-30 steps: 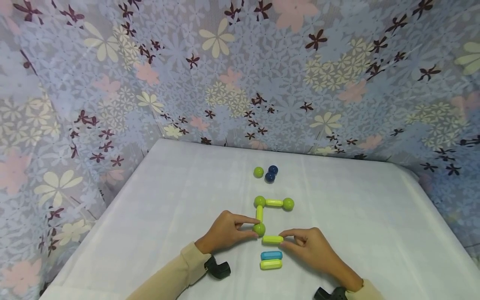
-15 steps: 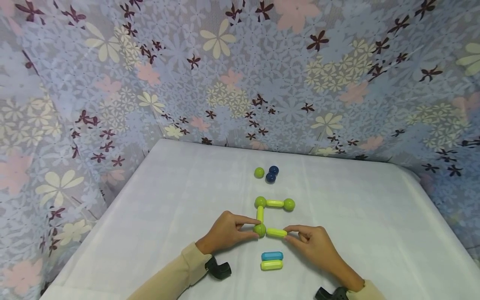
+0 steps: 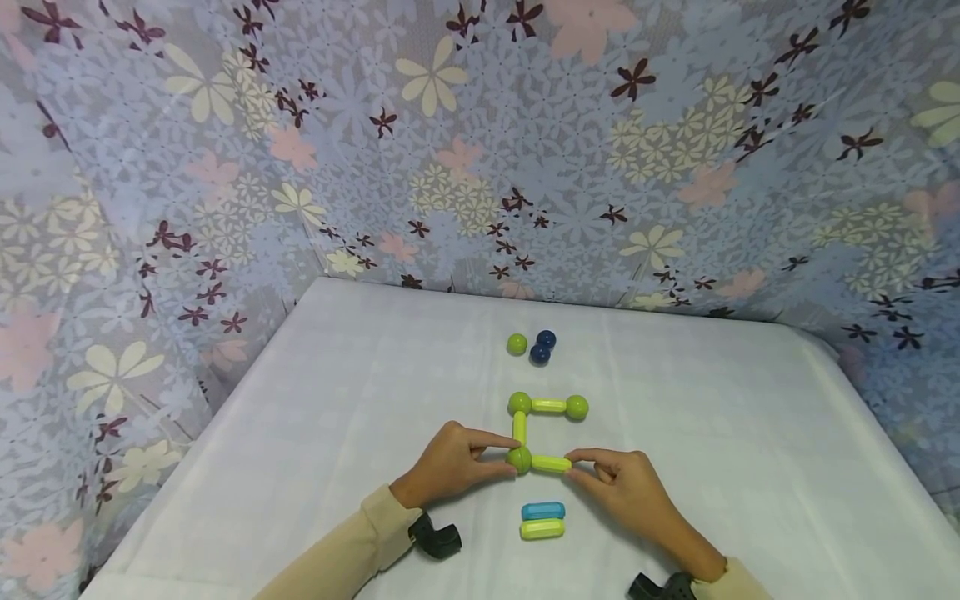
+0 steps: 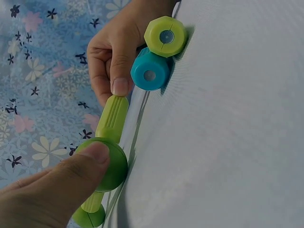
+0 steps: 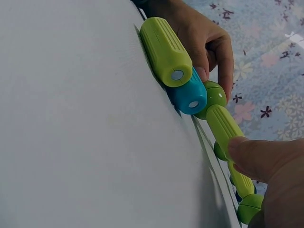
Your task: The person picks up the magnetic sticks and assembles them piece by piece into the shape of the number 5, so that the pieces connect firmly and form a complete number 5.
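My left hand point(image 3: 457, 462) pinches a green ball point(image 4: 114, 166) at the near corner of a shape of balls and rods. From the right, my right hand point(image 3: 626, 492) pinches the outer end of a yellow-green rod point(image 3: 551, 464); its other end touches that ball. A second rod point(image 3: 519, 428) runs from the held ball to a far green ball point(image 3: 520, 403). From there a third rod point(image 3: 549, 406) leads right to another green ball point(image 3: 577, 407). Both wrist views show the held rod in line with the ball.
Nearer me, a blue rod point(image 3: 543, 511) and a yellow-green rod point(image 3: 542, 529) lie side by side. Their ends show round metallic discs. Toward the back are a loose green ball point(image 3: 517, 344) and two dark blue balls point(image 3: 540, 354). A flowered cloth point(image 3: 480, 167) hangs behind the white table point(image 3: 360, 367).
My right hand has moved its rod away from me, from beside the blue rod up to the held ball, then slightly left into contact. My left hand stays on the ball.
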`<state>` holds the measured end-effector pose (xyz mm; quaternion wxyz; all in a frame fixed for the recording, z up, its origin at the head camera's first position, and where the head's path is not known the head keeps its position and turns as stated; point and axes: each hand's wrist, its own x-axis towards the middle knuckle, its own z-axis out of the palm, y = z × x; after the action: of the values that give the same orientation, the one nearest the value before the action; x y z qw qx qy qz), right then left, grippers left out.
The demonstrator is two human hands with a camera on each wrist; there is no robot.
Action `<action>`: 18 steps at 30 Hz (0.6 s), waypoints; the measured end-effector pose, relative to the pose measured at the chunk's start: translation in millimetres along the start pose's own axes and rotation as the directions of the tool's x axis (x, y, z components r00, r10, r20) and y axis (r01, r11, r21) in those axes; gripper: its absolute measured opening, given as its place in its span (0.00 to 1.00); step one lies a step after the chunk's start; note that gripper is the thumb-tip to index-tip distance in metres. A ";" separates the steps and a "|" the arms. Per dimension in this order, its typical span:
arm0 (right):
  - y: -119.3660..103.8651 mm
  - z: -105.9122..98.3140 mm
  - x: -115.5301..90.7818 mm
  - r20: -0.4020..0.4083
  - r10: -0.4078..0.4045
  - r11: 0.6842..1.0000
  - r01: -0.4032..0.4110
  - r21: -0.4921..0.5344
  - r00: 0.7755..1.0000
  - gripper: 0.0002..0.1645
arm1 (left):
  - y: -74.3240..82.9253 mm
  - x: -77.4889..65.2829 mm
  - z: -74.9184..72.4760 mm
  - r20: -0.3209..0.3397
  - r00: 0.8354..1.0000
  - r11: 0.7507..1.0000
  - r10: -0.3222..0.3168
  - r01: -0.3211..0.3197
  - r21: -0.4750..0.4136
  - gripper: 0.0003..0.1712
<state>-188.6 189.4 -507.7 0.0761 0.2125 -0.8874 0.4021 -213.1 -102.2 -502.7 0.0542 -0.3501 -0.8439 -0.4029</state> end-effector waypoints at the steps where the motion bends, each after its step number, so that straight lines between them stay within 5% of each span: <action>1: 0.0 0.1 0.1 0.000 0.000 1.000 0.000 0.001 1.000 0.09 | -0.3 -0.2 0.1 -0.001 1.000 1.000 0.000 0.000 0.000 0.19; 12: 0.4 -3.0 4.9 0.011 0.007 0.998 -0.007 0.060 1.000 0.14 | -1.8 0.5 -0.8 -0.022 0.999 1.000 0.024 -0.024 0.012 0.19; 18: -0.3 -8.0 15.4 -0.062 0.070 0.995 -0.065 0.077 0.996 0.16 | -2.1 0.0 0.7 -0.009 1.000 1.000 -0.002 0.002 -0.014 0.19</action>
<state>-202.6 190.4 -497.5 0.0830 0.1721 -0.8753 0.4442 -214.3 -102.6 -504.6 0.0550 -0.3480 -0.8411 -0.4105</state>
